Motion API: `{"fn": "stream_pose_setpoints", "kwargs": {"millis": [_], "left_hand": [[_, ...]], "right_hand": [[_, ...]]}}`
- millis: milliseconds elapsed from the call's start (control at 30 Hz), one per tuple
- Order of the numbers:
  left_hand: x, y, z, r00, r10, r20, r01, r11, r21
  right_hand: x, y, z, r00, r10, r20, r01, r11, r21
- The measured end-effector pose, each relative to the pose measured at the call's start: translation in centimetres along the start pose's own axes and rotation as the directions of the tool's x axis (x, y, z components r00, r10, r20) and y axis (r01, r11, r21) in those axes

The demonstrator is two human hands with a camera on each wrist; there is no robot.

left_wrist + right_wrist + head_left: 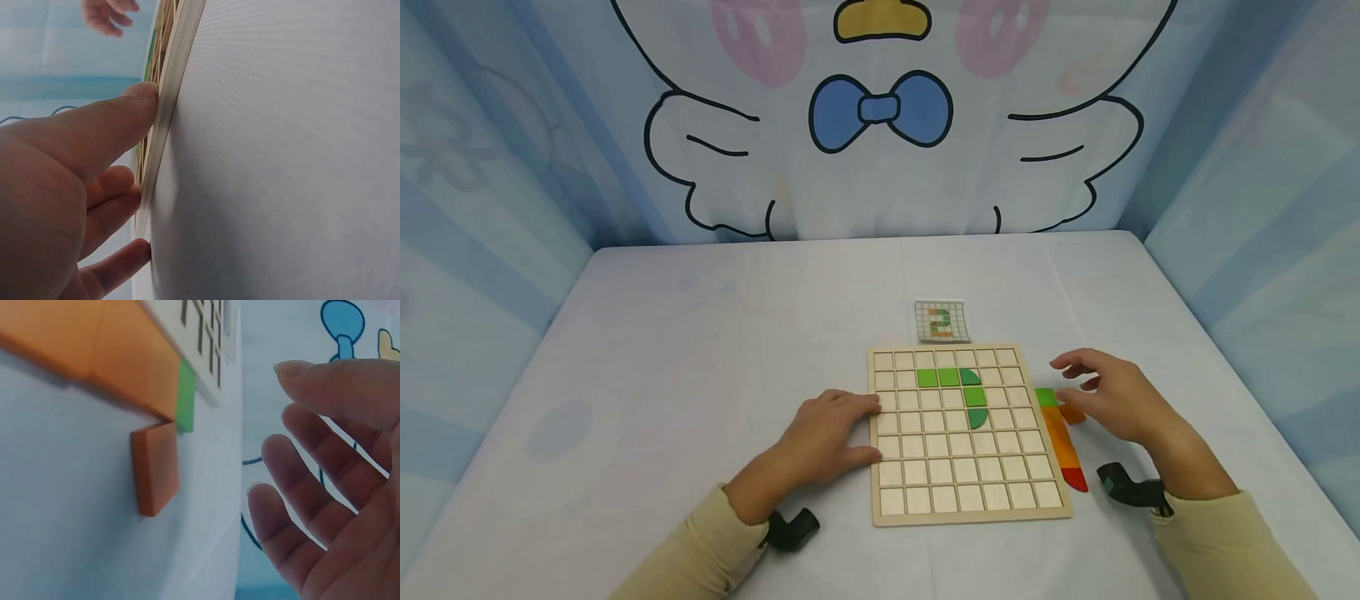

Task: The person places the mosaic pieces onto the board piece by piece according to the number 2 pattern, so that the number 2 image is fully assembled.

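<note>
A wooden grid board [970,521] lies on the table with light green squares [927,378] and dark green rounded pieces [977,417] set in its upper cells. At its left edge, my left hand [823,433] rests thumb and fingertips against the rim, as the left wrist view also shows. My right hand [1120,396] hovers past the board's right side, fingers loosely bent and holding nothing. Beneath and beside it lie a green square [1046,397], orange pieces [1060,437] and a red rounded piece [1074,479] in a row. A separate orange piece [156,469] touches that row.
Just behind the board lies a small pattern card [942,322] printed with a grid and coloured shapes. A white cloth covers the table [700,375]. Printed curtains [880,192] stand at the back and both sides. A black wrist camera [793,531] sits near each sleeve.
</note>
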State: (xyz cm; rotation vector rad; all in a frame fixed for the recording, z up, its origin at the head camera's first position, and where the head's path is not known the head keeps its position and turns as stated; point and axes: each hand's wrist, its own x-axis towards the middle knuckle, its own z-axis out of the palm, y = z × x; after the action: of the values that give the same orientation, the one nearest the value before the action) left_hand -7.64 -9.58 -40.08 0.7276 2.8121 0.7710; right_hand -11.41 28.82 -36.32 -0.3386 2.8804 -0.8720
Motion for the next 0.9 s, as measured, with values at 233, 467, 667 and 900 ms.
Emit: {"fn": "stream_pose_setpoints", "kwargs": {"millis": [233,467,667,900], "left_hand": [[0.0,0.0,0.0,1.000,0.003,-0.001,-0.003,1.000,0.001],[-0.1,0.0,0.0,1.000,0.002,0.002,-0.002,1.000,-0.001],[-0.1,0.0,0.0,1.000,0.004,0.000,-0.004,1.000,-0.004],[0.0,-0.1,0.1,1.000,0.001,-0.002,-0.001,1.000,-0.006]], "right_hand": [[0.2,1.0,0.5,0.999,0.023,0.034,-0.022,0.999,-0.028],[0.6,1.7,0.8,0.997,0.053,0.051,-0.050,0.997,-0.058],[0.9,2.0,1.0,0.995,0.084,0.063,-0.079,0.995,-0.066],[1.4,2.3,1.0,0.993,0.097,0.070,-0.093,0.994,-0.065]]}}
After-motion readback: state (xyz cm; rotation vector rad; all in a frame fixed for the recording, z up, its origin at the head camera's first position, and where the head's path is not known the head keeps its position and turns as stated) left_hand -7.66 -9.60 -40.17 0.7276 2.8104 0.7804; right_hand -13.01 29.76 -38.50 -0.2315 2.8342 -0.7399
